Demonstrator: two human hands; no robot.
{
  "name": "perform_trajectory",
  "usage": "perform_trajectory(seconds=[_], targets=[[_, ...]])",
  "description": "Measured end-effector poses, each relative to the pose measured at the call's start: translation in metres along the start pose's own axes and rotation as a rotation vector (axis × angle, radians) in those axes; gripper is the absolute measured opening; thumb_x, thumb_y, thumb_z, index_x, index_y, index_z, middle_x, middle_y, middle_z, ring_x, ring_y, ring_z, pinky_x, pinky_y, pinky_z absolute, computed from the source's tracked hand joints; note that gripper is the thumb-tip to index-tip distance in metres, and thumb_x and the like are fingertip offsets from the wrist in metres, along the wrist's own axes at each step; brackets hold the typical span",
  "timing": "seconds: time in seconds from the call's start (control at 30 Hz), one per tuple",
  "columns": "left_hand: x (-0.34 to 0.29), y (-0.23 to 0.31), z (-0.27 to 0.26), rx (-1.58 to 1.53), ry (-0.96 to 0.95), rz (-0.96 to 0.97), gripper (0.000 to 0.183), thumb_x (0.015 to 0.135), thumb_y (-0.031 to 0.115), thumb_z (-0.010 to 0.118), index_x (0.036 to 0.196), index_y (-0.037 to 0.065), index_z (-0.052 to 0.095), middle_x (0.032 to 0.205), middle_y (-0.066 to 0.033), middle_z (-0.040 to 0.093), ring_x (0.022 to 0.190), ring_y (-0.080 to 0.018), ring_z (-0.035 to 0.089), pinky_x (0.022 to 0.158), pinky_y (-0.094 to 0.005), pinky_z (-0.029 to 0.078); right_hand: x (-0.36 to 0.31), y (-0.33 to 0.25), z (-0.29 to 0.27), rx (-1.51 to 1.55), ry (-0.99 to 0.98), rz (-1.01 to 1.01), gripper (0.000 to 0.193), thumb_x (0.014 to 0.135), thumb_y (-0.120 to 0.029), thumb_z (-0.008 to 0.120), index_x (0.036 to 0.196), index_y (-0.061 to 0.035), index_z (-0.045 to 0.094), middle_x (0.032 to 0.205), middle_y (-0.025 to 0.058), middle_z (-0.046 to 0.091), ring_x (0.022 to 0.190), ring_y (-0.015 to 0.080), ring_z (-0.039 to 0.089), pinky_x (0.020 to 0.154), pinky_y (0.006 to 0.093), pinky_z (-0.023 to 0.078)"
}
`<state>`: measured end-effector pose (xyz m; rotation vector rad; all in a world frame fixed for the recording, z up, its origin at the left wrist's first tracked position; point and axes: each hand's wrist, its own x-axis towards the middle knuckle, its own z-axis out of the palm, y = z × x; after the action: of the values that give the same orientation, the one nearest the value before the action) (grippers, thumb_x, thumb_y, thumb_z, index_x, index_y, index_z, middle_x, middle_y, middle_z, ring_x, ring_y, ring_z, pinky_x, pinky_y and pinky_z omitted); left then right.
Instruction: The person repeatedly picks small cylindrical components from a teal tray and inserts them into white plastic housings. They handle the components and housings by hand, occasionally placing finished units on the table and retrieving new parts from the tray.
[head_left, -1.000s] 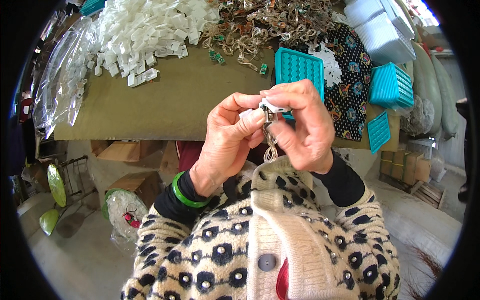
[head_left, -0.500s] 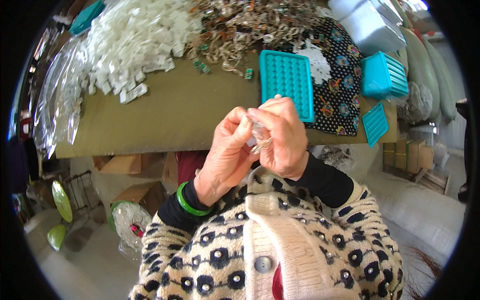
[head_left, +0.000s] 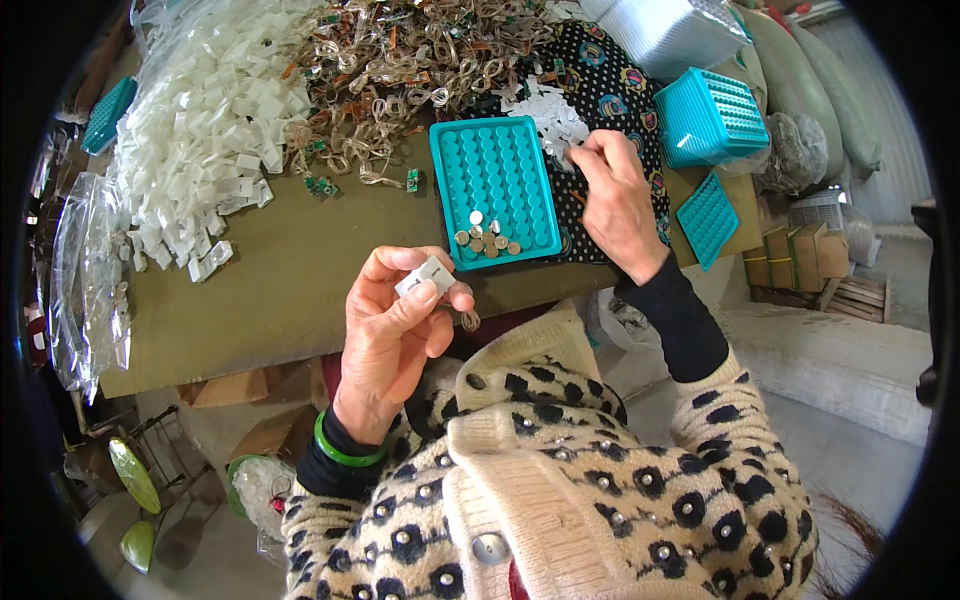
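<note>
Between the thumb and fingers of my left hand [head_left: 378,345] is a small white plastic case [head_left: 424,277]. A small coil of thin wire [head_left: 470,321] hangs by the fingertips of that hand. My right hand [head_left: 618,205] reaches to the near edge of a heap of small flat white pieces [head_left: 548,115]. Its thumb and forefinger are pinched together there; whatever lies between them is hidden. Left of this hand lies a teal tray [head_left: 546,190] with rows of round pockets. Several round silvery button cells [head_left: 488,243] sit at the tray's near end.
A large heap of white plastic cases [head_left: 200,130] covers the table's left, beside clear plastic film [head_left: 85,290]. Coiled wires with small green boards [head_left: 400,70] are piled at the back. Dotted cloth [head_left: 640,110], stacked teal trays [head_left: 705,120] and a single teal tray [head_left: 708,222] are at right.
My hands were together over the table's front edge and have parted. The right moved out to the flat white pieces; the left keeps the white case. The view has shifted, showing the button cells.
</note>
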<state>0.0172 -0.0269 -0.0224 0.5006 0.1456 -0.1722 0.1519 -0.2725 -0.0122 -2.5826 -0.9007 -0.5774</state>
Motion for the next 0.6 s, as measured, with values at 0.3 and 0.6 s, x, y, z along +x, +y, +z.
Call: perform_trajectory(seconds=[0.3, 0.6], targets=[[0.001, -0.003, -0.009, 0.041, 0.024, -0.011, 0.019, 0.092, 0.003, 0.064, 0.11, 0.005, 0.058, 0.107, -0.0153, 0.06, 0.083, -0.0236, 0.067, 0.049, -0.0252, 0.051, -0.03, 0.01, -0.026, 0.224, 0.084, 0.194, 0.014, 0.086, 0.01, 0.055, 0.092, 0.0009, 0.063, 0.096, 0.0096, 0.059, 0.08, 0.0217, 0.062, 0.069, 0.0303, 0.05], [0.003, -0.003, -0.01, 0.051, 0.0, -0.005, 0.021, 0.097, 0.009, 0.059, 0.116, -0.001, 0.056, 0.113, -0.0178, 0.061, 0.087, -0.0272, 0.069, 0.065, -0.0326, 0.06, -0.029, 0.013, -0.016, 0.098, -0.01, 0.121, 0.013, 0.08, 0.006, 0.064, 0.09, -0.0013, 0.062, 0.092, 0.009, 0.056, 0.088, 0.0286, 0.056, 0.077, 0.0378, 0.047]])
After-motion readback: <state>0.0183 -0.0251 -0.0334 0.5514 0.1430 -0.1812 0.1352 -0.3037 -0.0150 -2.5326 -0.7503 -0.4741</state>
